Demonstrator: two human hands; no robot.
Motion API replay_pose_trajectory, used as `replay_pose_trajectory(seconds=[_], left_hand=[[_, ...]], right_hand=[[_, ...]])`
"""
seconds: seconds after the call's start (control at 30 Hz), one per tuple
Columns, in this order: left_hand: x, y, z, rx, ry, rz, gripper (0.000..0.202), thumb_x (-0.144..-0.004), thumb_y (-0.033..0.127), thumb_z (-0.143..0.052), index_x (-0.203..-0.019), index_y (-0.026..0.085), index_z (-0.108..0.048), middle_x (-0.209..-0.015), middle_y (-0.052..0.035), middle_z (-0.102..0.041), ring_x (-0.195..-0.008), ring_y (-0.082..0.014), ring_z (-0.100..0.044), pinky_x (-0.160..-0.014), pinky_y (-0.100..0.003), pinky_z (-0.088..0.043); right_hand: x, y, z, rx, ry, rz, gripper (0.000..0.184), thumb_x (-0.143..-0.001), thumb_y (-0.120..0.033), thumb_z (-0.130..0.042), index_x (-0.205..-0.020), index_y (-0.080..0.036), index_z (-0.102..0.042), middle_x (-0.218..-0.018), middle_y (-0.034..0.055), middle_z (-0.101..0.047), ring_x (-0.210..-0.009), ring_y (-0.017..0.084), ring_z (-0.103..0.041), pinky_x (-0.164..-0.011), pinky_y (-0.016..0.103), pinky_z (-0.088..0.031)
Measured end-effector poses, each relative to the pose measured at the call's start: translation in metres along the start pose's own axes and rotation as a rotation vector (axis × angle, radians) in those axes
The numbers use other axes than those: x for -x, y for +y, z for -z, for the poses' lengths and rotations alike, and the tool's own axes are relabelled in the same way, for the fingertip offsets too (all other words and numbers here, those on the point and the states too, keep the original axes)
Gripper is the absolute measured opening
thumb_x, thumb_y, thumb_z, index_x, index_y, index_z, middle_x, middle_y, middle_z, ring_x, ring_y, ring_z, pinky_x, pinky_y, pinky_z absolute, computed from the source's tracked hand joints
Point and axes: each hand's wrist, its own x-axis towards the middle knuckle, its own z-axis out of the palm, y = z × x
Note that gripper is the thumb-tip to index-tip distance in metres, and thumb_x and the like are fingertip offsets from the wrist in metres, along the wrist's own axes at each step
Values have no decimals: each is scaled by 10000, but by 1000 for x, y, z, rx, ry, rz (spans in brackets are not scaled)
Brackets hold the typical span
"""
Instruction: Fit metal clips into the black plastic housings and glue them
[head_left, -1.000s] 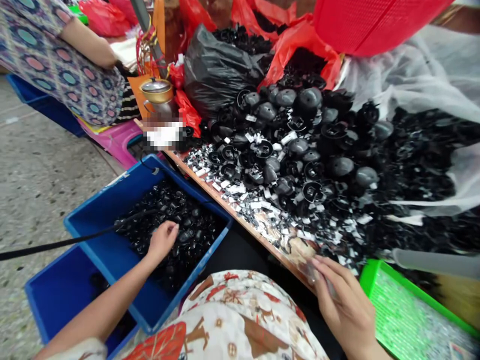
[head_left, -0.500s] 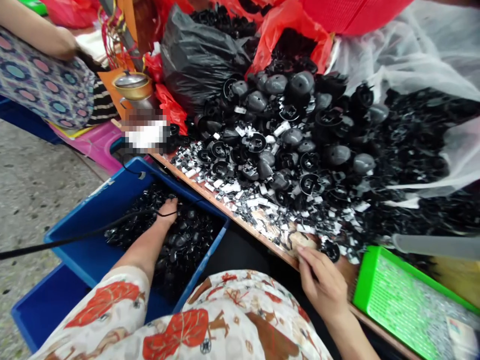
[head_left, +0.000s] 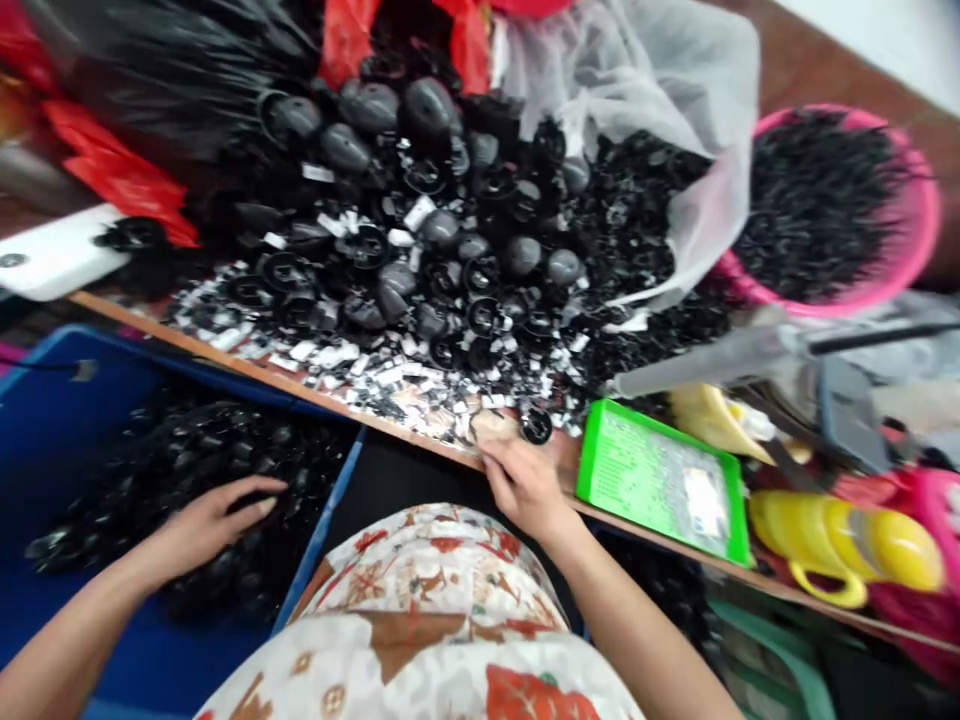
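Observation:
My left hand (head_left: 214, 520) is over the blue bin (head_left: 341, 490), its thumb and forefinger apart and nothing visible between them. Beneath it lies a heap of small black plastic parts (head_left: 217, 450). At the table's front edge, my right hand (head_left: 525, 485) has its fingertips pressed together beside a flat tan piece (head_left: 495, 425). Whatever is in those fingertips, if anything, is too small to make out. A round black plastic part (head_left: 536, 426) lies just beyond that hand. Small white pieces (head_left: 397, 375) and grey-black rounded shells (head_left: 442, 228) are piled on the table.
A green tray (head_left: 592, 455) with small clear pieces stands right of my right hand. Behind it a grey tube (head_left: 697, 365) slants across. A pink basin (head_left: 926, 215) holds black parts. A yellow bottle (head_left: 847, 535) lies at the right, and a white object (head_left: 60, 255) at the left.
The view has swung right, bringing the pink basin and yellow bottle in. My left hand has come back toward me within the bin. My right hand stays by the tan piece.

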Motion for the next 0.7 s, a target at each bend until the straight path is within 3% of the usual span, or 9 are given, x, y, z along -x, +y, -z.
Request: replay_pose_trajectory(seconds=[0.07,0.17,0.27,0.33,0.4,0.5,0.6,0.7], left_hand=[[17,52,-22,204,-358,-11,519,-806,556,-718,-1252,292,-703,-1040,-61,-775,-649,-213,-654,-518,-291,-541],[33,132,-49,476,-532,-147,403,-825,468,-741,-1168,260,-703,-1207,-105,-732,-717,-211,-681,-667,-373,-617],[31,196,-73,767,-527,-193,278,-831,378,-737,-1043,227,-641,-1138,-107,-744,-732,-213,-711,-627,-362,-622],[25,226,-88,890,-439,-202,269,-808,305,-741,-1006,211,-586,-1060,-88,-752,-726,-201,-722,-633,-349,-627],[18,245,-98,956,-325,-200,270,-810,278,-729,-991,209,-539,-977,-58,-750,-709,-182,-722,-640,-334,-628],[10,261,-105,969,-255,-181,297,-817,307,-711,-989,225,-484,-857,-17,-725,-564,-150,-663,-453,-233,-520],[7,264,-100,947,-243,-183,316,-814,352,-697,-1020,236,-487,-800,2,-690,-452,-109,-550,-353,-170,-345],[4,256,-89,838,-62,-264,334,-842,422,-685,-1079,235,-544,-879,-12,-672,-492,-98,-532,-375,-189,-348]], right_hand=[[-6,6,10,-42,24,-73,289,-974,-163,-534,-1193,-259,-697,-999,84,-775,-908,215,-750,-851,377,-635],[-17,17,32,8,116,-209,250,-979,-191,-528,-1144,-227,-713,-1157,130,-721,-1085,239,-705,-971,411,-589],[-21,22,46,43,115,-338,190,-959,-203,-558,-1049,-211,-726,-1123,131,-695,-1053,244,-689,-965,410,-570],[-21,20,46,-3,6,-384,133,-939,-201,-596,-980,-220,-721,-1002,88,-712,-960,228,-685,-910,387,-567],[-21,17,40,-36,-115,-404,78,-919,-211,-645,-947,-224,-716,-960,61,-724,-934,219,-674,-889,368,-548],[-27,17,32,-16,-207,-424,120,-903,-218,-684,-1015,-238,-720,-1038,51,-727,-947,202,-659,-891,341,-509],[-37,22,33,-3,-299,-481,104,-884,-228,-707,-988,-242,-707,-969,25,-723,-836,176,-638,-777,293,-470],[-42,22,38,43,-338,-516,18,-892,-222,-685,-880,-218,-673,-893,18,-707,-784,166,-612,-708,271,-416]])
